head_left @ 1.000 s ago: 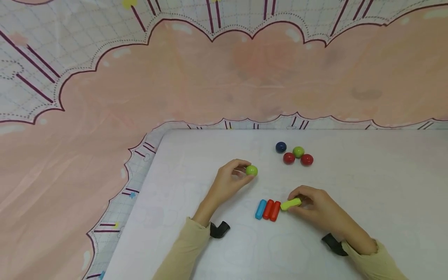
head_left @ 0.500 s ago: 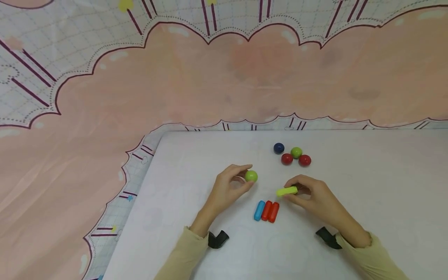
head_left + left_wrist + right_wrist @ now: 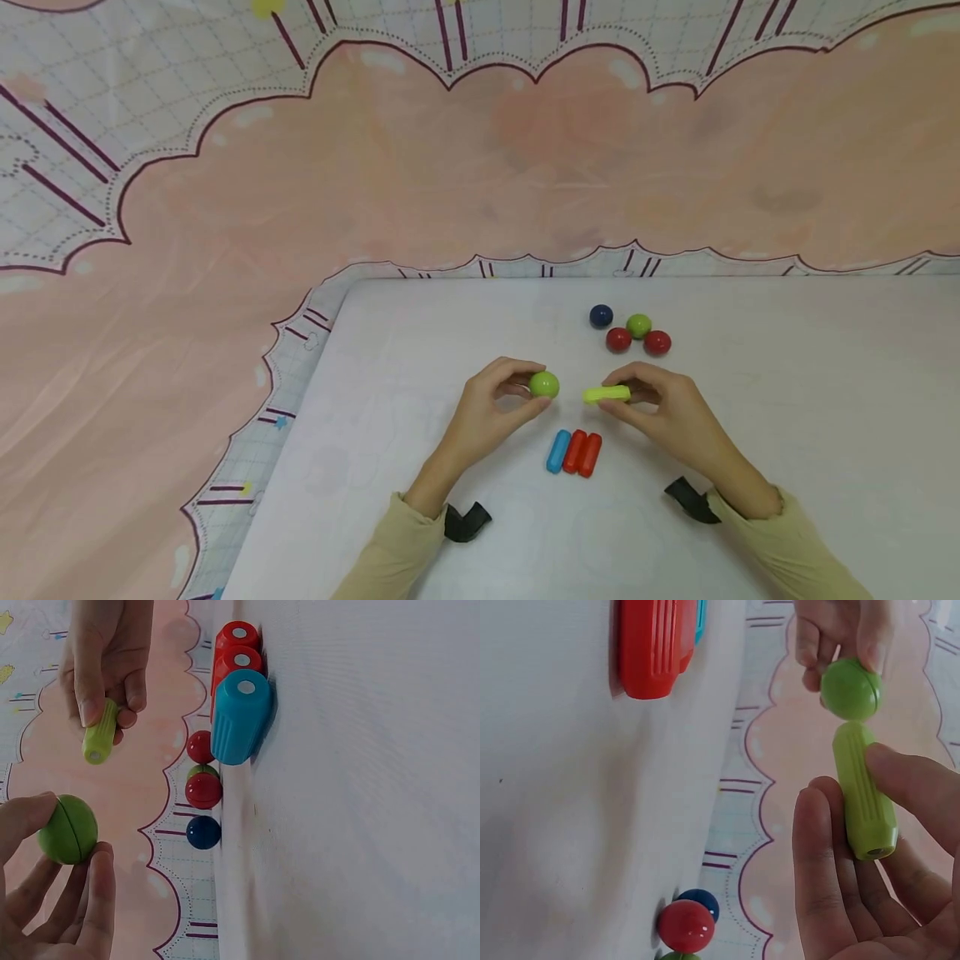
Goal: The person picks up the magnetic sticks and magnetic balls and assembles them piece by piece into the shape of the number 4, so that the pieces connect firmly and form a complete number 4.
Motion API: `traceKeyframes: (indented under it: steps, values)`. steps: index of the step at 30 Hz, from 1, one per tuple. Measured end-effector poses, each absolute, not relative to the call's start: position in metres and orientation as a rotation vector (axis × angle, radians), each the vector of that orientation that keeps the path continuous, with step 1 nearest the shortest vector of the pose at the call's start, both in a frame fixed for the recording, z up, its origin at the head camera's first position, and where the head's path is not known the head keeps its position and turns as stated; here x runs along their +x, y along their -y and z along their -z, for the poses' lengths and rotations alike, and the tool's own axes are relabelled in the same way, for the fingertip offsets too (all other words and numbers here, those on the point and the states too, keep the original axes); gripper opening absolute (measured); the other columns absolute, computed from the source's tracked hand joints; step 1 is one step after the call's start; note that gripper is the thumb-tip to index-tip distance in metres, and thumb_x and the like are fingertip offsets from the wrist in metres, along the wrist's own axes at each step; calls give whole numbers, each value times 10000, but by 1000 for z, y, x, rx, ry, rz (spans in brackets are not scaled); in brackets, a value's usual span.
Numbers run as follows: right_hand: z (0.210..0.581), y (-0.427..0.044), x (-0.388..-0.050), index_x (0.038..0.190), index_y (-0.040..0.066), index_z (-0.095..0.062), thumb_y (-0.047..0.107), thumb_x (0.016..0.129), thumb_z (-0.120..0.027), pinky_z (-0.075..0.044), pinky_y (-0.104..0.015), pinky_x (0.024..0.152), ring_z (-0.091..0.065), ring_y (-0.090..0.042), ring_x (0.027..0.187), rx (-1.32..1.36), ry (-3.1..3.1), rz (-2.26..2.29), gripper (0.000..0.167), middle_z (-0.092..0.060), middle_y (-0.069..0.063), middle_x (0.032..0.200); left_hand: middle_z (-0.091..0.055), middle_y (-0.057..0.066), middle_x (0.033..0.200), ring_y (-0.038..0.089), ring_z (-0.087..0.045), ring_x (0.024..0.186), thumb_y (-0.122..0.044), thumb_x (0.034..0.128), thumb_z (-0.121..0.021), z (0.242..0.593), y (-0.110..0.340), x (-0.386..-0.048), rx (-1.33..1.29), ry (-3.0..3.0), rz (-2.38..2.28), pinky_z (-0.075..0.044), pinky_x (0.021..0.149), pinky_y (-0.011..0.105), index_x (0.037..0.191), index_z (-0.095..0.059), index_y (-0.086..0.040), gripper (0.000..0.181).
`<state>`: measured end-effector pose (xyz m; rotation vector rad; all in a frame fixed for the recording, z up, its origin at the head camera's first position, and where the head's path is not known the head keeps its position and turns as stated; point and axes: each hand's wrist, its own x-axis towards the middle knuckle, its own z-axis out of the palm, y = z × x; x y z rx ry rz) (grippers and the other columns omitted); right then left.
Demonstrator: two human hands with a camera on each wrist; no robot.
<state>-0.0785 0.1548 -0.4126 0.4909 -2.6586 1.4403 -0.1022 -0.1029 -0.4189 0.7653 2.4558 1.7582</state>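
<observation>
My left hand [image 3: 491,408] pinches a green ball [image 3: 544,384] between thumb and fingers, above the white table. Facing it, my right hand [image 3: 671,408] grips a yellow-green stick [image 3: 607,394] by one end, its other end pointing left at the ball. A small gap separates ball and stick in the head view. The left wrist view shows the ball [image 3: 68,829] with a seam around it and the stick [image 3: 100,733] in the other hand. Seen from the right wrist, the stick [image 3: 864,791] has grooves along its side.
On the white table [image 3: 360,517], a blue stick [image 3: 558,451] and two red sticks [image 3: 574,451] lie side by side below the hands. Further back are a dark blue ball [image 3: 601,316], a green ball [image 3: 639,325] and two red balls [image 3: 618,339].
My right hand has lifted the yellow-green stick away from beside the red sticks, up and left toward the ball. My left hand, still holding the green ball, has shifted slightly lower in the view.
</observation>
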Motion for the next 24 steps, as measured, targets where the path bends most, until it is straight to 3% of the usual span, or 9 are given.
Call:
traceKeyframes:
  steps: [8,18,24]
  values:
    - [410,-150,-82,1035,66,-689,7,778,-820,-591,-344,791,-680,-116,825,505,2623,-1488,294,-689,-31,971,-669,34,1155,139,-659,997,-116,860,-779,416,103,-99,775,-2426,-1751,-570,874,334,1228,-630,-35,406]
    - [408,-145,-86,1040,74,-686,6,789,-811,-572,-227,802,-681,-109,831,539,2603,-1523,289,-697,-26,979,-674,23,1148,127,-664,999,-108,859,-779,414,102,-96,745,-2422,-1751,-566,872,286,1217,-639,-52,388]
    - [406,-143,-86,1040,73,-689,5,786,-813,-571,-223,805,-680,-102,825,547,2599,-1543,291,-700,-24,978,-675,28,1150,127,-665,999,-107,857,-780,415,101,-96,760,-2420,-1756,-566,873,285,1217,-641,-75,387]
